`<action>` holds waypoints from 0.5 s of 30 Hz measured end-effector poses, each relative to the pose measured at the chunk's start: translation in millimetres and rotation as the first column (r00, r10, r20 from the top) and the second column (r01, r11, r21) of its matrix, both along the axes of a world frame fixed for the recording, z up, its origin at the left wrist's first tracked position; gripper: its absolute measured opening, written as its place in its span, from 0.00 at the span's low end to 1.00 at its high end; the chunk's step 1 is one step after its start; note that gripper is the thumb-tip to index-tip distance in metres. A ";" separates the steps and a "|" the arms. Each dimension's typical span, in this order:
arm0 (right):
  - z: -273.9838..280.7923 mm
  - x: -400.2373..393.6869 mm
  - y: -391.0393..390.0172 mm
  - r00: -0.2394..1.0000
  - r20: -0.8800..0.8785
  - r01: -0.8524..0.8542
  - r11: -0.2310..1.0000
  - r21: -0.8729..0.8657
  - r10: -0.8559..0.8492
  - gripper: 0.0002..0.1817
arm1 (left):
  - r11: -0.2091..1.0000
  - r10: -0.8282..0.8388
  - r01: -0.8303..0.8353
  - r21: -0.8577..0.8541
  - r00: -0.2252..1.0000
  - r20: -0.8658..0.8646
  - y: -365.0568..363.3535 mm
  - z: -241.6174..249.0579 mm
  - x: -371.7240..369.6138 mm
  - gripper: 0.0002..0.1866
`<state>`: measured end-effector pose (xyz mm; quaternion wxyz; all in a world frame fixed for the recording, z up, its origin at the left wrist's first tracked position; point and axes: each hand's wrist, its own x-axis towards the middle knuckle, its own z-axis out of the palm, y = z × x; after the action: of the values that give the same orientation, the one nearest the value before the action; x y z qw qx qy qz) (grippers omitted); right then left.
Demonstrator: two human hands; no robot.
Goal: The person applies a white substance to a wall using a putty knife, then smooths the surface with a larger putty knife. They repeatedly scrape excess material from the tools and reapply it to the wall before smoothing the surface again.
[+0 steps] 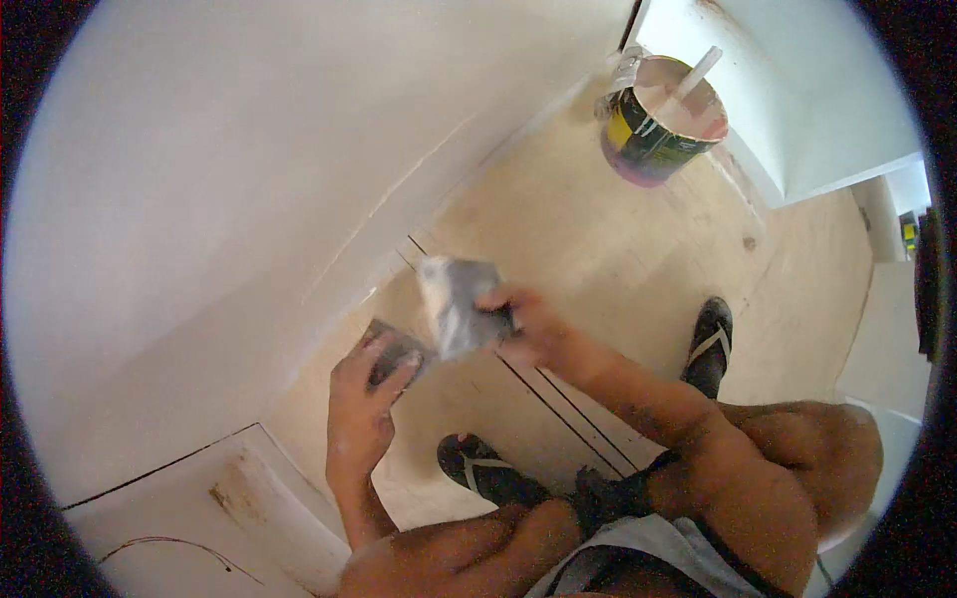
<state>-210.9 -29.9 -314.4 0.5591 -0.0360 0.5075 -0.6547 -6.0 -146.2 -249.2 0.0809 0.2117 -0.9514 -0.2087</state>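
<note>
My right hand (526,324) grips a wide, shiny metal putty knife (459,309), its pale-smeared blade slightly blurred. To its left, my left hand (371,384) is closed around a smaller, dark, flat putty knife (392,351), fingers across its face. The two blades are held edge to edge in front of me, overlapping slightly in this view, above the floor close to the white wall (229,199).
A dark bucket (648,149) of pinkish-white paste, with a pale stick (698,72) standing in it, is at the upper right. My sandalled feet (710,344) rest on the beige floor (598,249). A thin wire (179,541) lies at lower left.
</note>
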 end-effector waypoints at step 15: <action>-85.0 -249.2 -130.9 0.224 -0.778 0.610 0.707 -0.358 -0.587 0.19 | 0.911 0.237 -0.233 0.341 0.971 0.030 38.3 -67.2 50.1 0.23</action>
<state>-460.1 -160.8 -399.5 -0.0622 -0.1493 0.6933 -0.7022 44.2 -107.9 -316.4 0.0730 0.3340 -0.8678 -0.3606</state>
